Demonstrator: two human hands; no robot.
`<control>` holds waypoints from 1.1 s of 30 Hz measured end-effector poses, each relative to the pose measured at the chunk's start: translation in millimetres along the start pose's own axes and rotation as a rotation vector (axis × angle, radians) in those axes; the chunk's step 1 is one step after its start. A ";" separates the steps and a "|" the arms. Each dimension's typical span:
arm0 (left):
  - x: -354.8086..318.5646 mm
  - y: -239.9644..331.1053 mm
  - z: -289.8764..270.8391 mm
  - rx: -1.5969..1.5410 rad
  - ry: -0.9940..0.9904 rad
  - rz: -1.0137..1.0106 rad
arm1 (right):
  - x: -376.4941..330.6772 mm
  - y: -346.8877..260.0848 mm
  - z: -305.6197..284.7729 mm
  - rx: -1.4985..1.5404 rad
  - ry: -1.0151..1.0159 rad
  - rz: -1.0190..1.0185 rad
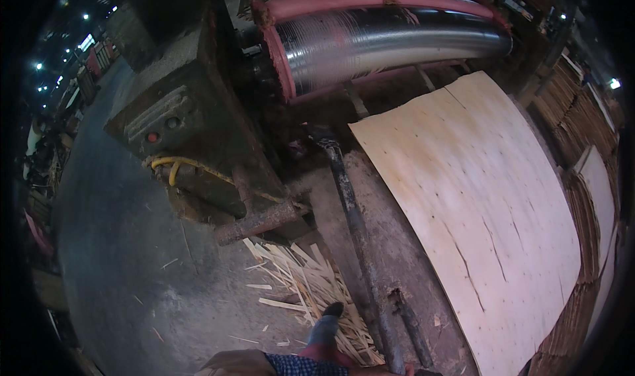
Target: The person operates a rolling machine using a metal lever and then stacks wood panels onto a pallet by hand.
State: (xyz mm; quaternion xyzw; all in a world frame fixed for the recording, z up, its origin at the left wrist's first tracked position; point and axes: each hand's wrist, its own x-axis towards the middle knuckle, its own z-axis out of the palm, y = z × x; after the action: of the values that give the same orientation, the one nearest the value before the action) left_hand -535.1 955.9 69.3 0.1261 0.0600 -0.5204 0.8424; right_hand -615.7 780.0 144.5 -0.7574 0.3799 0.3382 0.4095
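At the very bottom of the head view, a sliver of what looks like my left hand shows beside the lower end of a long dark metal bar. Its fingers are mostly cut off, so whether it grips the bar cannot be told. A blue checked sleeve lies to its left. My right hand is out of the picture. A large pale wood veneer sheet, cracked and speckled, slopes away to the right of the bar. Its far edge lies near a shiny metal roller coated with pink paste along its top and end.
Left of the roller stands a dusty machine housing with buttons, a yellow cable and a rusty cylinder. Wood strips litter the floor by my foot. Stacked brown sheets line the right side.
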 end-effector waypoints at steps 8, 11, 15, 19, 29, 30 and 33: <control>-43.7 102.0 6.1 -0.405 0.140 0.057 | -8.5 13.0 -6.4 0.089 -0.018 0.042; -20.4 89.2 -31.8 -0.211 -0.075 0.203 | -34.4 61.5 -22.2 0.306 -0.025 0.111; -10.2 55.5 -17.7 -0.058 -0.020 0.144 | -81.2 59.4 -57.7 0.679 -0.244 -0.018; -1.5 8.1 0.4 0.027 0.027 0.159 | -85.9 -76.9 -58.6 0.555 -0.834 -0.449; 15.6 -151.0 19.9 0.103 0.098 0.285 | -127.3 -21.2 -71.9 0.632 -1.436 -0.521; 17.6 -164.8 23.4 0.115 0.096 0.294 | -131.0 -8.9 -75.2 0.631 -1.463 -0.509; 22.1 -195.3 33.1 0.188 0.064 0.273 | -150.8 21.5 -86.8 0.669 -1.475 -0.523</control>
State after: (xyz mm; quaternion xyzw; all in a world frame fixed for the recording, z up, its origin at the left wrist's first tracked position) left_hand -700.3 844.4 66.7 0.2280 0.0200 -0.4004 0.8873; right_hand -689.4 740.8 298.7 -0.2456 -0.0913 0.5096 0.8195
